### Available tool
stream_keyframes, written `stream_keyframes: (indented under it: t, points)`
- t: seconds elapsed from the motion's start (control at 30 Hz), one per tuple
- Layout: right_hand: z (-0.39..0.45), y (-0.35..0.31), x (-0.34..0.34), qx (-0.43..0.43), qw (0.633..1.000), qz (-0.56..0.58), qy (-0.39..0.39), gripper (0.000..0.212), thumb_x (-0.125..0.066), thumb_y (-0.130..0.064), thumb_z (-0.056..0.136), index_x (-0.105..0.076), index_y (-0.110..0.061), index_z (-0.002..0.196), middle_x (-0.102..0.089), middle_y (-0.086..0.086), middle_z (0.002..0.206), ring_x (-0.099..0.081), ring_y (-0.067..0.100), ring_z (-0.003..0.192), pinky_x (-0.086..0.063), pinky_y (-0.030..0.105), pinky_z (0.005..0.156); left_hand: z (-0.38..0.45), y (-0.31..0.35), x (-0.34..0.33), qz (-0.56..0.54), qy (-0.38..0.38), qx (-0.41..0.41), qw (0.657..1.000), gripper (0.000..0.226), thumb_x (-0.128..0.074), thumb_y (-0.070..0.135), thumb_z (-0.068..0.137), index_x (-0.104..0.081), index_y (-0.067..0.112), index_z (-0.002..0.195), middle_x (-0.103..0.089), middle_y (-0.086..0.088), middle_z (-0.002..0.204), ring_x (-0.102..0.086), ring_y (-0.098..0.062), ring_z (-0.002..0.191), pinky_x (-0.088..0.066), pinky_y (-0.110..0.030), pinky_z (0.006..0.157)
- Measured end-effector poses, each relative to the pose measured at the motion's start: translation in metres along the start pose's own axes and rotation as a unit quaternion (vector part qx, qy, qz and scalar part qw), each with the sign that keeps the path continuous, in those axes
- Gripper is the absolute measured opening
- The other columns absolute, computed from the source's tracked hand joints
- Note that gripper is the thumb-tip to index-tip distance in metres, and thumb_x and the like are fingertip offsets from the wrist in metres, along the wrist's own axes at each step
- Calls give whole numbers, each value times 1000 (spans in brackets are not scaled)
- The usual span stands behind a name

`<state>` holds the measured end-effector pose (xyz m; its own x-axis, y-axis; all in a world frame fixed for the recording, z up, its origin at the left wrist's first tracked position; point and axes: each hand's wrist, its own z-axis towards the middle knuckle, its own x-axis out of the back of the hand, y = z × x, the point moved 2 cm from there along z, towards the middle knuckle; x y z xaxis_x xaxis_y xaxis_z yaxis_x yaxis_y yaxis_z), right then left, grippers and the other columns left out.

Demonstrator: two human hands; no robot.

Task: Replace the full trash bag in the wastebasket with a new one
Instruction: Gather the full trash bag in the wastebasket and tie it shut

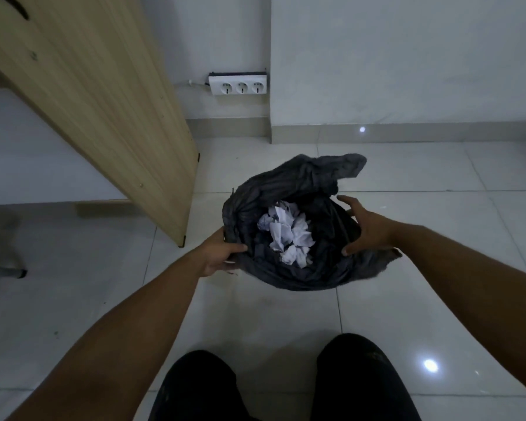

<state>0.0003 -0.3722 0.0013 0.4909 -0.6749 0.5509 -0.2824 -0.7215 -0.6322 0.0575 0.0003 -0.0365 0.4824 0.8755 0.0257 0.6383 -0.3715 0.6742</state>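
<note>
Trash bag [286, 183] — left hand's [217, 252] grip.

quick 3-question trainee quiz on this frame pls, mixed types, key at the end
1. True or false: the bag is tied shut.
2. Multiple choice: what does the left hand do? A) hangs idle B) grips the bag's edge C) holds a new bag
3. Fill in: the bag's open mouth shows crumpled white ____.

Key:
1. False; its mouth is open.
2. B. The right hand, fingers spread, is at the other side of the bag; a firm grip cannot be told.
3. paper
</note>
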Motion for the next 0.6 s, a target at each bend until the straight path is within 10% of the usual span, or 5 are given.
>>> stream_keyframes:
  t: [0.2, 0.33, 0.47, 0.6]
  points:
    - [-34, 2, 3, 14, 999, 13, 26, 137, -101, -29, 54, -9, -41, 155, -53, -6, 127, -62, 13, 110, -54, 30, 92, -16, 5, 6, 5, 89, -62, 994, 42, -52, -1, 96, -51, 25, 129, -65, -11, 122, -61, -24, 93, -53, -34, 73]
    - [-52, 5, -11, 30, 982, -178, 55, 142, -97, -45, 47, -6, -39, 156, -30, -3, 138, -51, 20, 111, -52, 42, 96, -32, 6, 9, -36, 116, -84, 989, 39, -44, -3, 99, -55, 26, 122, -67, -10, 114, -66, -27, 89, -60, -47, 84]
    - [-54, 8, -21, 100, 941, -258, 193, 75, -77, -16, 80, -42, -22, 146, -40, 5, 130, -65, 36, 82, -51, 36, 69, -38, 4, 12, -82, 164, -102, 978, 28, -46, 15, 105, -53, 31, 128, -67, -3, 113, -68, -26, 95, -61, -39, 70]
    - [-57, 11, -18, 146, 947, -197, 208, 32, -65, 0, 86, -67, -13, 114, -46, -1, 134, -63, 15, 75, -46, 23, 68, -38, -1, 10, -86, 118, -75, 986, 51, -75, 40, 90, -53, 27, 135, -68, -4, 122, -69, -26, 102, -63, -40, 70]
